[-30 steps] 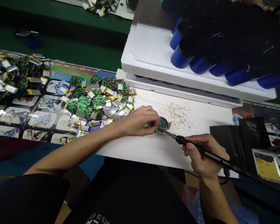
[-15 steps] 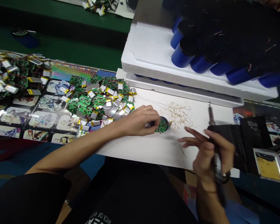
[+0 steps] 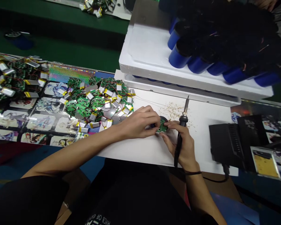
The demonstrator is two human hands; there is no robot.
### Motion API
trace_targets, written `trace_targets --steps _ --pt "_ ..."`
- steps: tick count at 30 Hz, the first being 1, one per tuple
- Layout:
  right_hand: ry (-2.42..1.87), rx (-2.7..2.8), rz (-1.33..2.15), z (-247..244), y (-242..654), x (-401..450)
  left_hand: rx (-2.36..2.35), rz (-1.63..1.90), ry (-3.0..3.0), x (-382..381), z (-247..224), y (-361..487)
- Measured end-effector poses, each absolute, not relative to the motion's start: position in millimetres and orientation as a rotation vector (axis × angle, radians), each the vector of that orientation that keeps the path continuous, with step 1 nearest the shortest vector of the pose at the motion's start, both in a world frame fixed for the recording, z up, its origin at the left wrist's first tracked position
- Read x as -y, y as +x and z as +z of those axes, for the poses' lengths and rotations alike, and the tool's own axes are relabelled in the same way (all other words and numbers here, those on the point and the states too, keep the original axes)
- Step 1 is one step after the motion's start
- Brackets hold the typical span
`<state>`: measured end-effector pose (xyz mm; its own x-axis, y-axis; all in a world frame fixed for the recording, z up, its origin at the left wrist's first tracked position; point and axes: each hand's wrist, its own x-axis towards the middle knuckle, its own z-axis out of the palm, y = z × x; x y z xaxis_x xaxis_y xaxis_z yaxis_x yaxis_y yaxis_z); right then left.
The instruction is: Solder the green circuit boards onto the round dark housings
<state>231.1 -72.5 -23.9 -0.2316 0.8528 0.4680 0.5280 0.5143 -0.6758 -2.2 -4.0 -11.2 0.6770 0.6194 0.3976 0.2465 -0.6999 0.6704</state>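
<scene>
My left hand (image 3: 138,123) pinches a small round green circuit board (image 3: 162,126) set in a dark round housing, and its fingers partly hide the board. My right hand (image 3: 181,140) grips a black soldering iron (image 3: 180,136) in its fist, with the metal tip (image 3: 186,101) pointing up and away from the board. Its fingertips press against the board's right edge. Beside my left hand lies a heap of green boards with small silver pouch batteries (image 3: 98,103) wired to them.
A white sheet (image 3: 201,137) lies under my hands, scattered with pale flecks (image 3: 175,109). Behind it is a white foam tray (image 3: 150,53) bearing blue cylinders with dark tops (image 3: 180,56). A black soldering station (image 3: 227,140) and a yellow sponge (image 3: 265,164) stand right. Another heap (image 3: 14,75) lies left.
My right hand has come back from the right to the board, now with the iron turned upright in its fist instead of its tip on the board. My left hand has barely moved.
</scene>
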Motion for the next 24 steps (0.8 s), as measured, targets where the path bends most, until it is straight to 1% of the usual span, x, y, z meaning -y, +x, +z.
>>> trace_targets --steps 6,11,14,20,24 --pt "-1.124 1.941 0.558 -16.8 235.0 65.8 -0.72 0.873 2.325 6.8 -14.8 4.0" --pt "-1.112 1.794 0.463 -18.8 215.6 70.7 -0.709 0.855 2.324 6.1 -15.1 2.3" --pt "-1.155 1.801 0.408 -22.8 210.3 73.4 -0.704 0.847 2.281 5.3 -15.1 0.5" --pt "-1.13 1.864 0.348 -26.3 220.0 74.5 -0.608 0.843 2.235 2.5 -15.3 -1.6" --pt "-1.14 1.872 0.358 -27.9 229.4 77.5 -0.625 0.773 2.29 1.8 -12.1 -1.3"
